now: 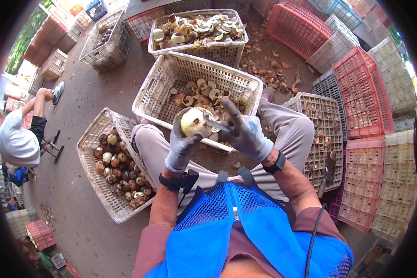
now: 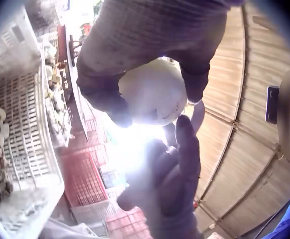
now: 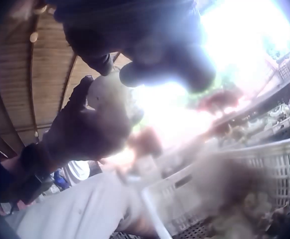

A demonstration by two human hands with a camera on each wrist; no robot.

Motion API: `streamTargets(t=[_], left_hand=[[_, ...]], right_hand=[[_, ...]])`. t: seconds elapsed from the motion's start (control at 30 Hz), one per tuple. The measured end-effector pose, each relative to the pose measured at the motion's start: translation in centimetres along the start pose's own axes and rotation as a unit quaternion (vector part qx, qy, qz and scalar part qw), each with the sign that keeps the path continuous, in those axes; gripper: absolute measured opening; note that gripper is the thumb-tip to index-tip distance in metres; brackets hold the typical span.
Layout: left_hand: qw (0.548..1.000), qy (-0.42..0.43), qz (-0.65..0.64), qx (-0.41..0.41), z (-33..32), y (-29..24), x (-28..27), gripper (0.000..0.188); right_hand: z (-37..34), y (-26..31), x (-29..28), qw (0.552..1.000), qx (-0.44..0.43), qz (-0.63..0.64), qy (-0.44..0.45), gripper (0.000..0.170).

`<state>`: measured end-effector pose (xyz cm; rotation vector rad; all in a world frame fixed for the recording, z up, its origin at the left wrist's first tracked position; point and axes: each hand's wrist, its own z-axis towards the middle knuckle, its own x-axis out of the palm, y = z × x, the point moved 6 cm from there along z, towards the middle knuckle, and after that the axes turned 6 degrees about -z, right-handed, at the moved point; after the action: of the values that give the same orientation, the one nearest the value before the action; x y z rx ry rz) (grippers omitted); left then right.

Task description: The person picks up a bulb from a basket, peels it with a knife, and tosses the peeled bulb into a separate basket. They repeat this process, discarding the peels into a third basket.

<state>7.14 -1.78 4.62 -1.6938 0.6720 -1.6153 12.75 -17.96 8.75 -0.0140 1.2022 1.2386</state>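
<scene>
My gloved left hand (image 1: 180,144) grips a large pale bulb (image 1: 193,123), round like an onion, with a brown patch on its face. In the left wrist view the fingers and thumb curl over the bulb (image 2: 152,92) from both sides. My gloved right hand (image 1: 248,135) is close on its right, one finger raised, and holds a small grey knife (image 1: 219,124) whose blade points at the bulb; the handle is hidden in the glove. Beneath both hands is a white crate (image 1: 148,99) with curved pale peels (image 1: 201,92) and brown scraps inside.
A left-hand crate (image 1: 91,160) holds many brown-and-white bulbs (image 1: 120,164). Beyond the middle crate stands another crate (image 1: 217,51) heaped with peels. Stacked red crates (image 1: 356,88) line the right side. Scraps (image 1: 275,69) litter the floor. A seated person (image 1: 21,134) is at far left.
</scene>
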Motion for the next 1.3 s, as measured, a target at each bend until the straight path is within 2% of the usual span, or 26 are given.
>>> streamTargets(t=[0.03,0.13,0.17,0.37,0.47,0.6,0.67,0.8,0.83,0.9,0.93,0.97,1.0,1.07,1.1,1.2,1.23,1.27,1.3], left_hand=[[1.000,-0.006,-0.006,0.004,-0.1,0.2,0.1,0.080],[0.996,-0.034,0.078,0.018,-0.1,0.4,0.3,0.079],[0.995,-0.041,0.094,0.005,-0.1,0.3,0.3,0.079],[1.000,-0.013,0.001,-0.022,-0.7,1.2,0.7,0.077],[0.999,-0.031,-0.012,-0.032,-0.7,3.0,-0.4,0.075],[0.997,-0.040,0.064,-0.020,-0.4,5.1,-1.8,0.074],[0.995,-0.061,0.075,-0.014,-0.4,5.2,-1.9,0.072],[0.997,-0.039,0.073,0.000,0.3,4.6,-3.2,0.069],[0.997,-0.060,0.049,-0.021,0.1,5.3,-3.6,0.068],[0.994,-0.098,0.017,-0.048,0.2,8.2,-5.8,0.066],[0.990,-0.109,0.042,-0.079,0.1,8.6,-5.9,0.066],[0.987,-0.112,0.089,-0.067,0.1,9.3,-6.7,0.066],[0.982,-0.117,0.135,-0.055,0.0,9.1,-6.3,0.066],[0.987,-0.089,0.134,-0.019,0.0,8.1,-5.2,0.067],[0.988,-0.048,0.147,-0.016,0.4,7.8,-4.9,0.066],[0.995,-0.022,-0.027,-0.089,0.4,6.9,-4.6,0.066],[0.995,-0.037,0.013,-0.096,0.3,6.3,-4.4,0.066],[0.993,-0.055,0.032,-0.096,-0.1,6.2,-4.9,0.067],[0.991,-0.074,0.052,-0.097,-0.5,5.9,-5.7,0.068]], right_hand=[[-0.4,0.2,0.4,0.998,-0.016,-0.048,0.024,0.084],[-0.4,1.7,1.2,0.989,-0.092,-0.116,-0.022,0.086],[-0.6,1.1,1.8,0.988,-0.073,-0.138,-0.003,0.085],[-1.1,0.0,3.0,0.977,-0.064,-0.200,0.021,0.084],[-1.7,-1.3,3.4,0.975,-0.091,-0.200,-0.025,0.082],[-2.6,-3.1,4.7,0.976,-0.094,-0.193,-0.024,0.078],[-2.0,-3.2,5.5,0.970,-0.026,-0.241,0.025,0.071],[-1.0,-3.6,6.0,0.969,-0.048,-0.243,0.008,0.072],[-1.3,-3.9,6.5,0.970,-0.053,-0.237,0.003,0.073],[-2.5,-6.0,8.4,0.959,-0.002,-0.262,0.109,0.073],[-3.6,-7.1,9.6,0.948,0.027,-0.273,0.164,0.073],[-4.5,-8.2,10.7,0.944,0.033,-0.281,0.169,0.073],[-4.3,-7.6,10.1,0.949,0.012,-0.279,0.143,0.073],[-3.9,-6.5,9.1,0.957,-0.028,-0.273,0.091,0.073],[-3.1,-6.3,8.8,0.957,-0.025,-0.263,0.118,0.073],[-1.7,-4.7,7.5,0.951,-0.079,-0.289,0.077,0.073],[-2.1,-6.2,8.4,0.948,-0.060,-0.300,0.089,0.075],[-2.7,-8.9,9.4,0.938,0.030,-0.303,0.169,0.078],[-3.9,-11.0,9.2,0.928,0.073,-0.286,0.229,0.081]])
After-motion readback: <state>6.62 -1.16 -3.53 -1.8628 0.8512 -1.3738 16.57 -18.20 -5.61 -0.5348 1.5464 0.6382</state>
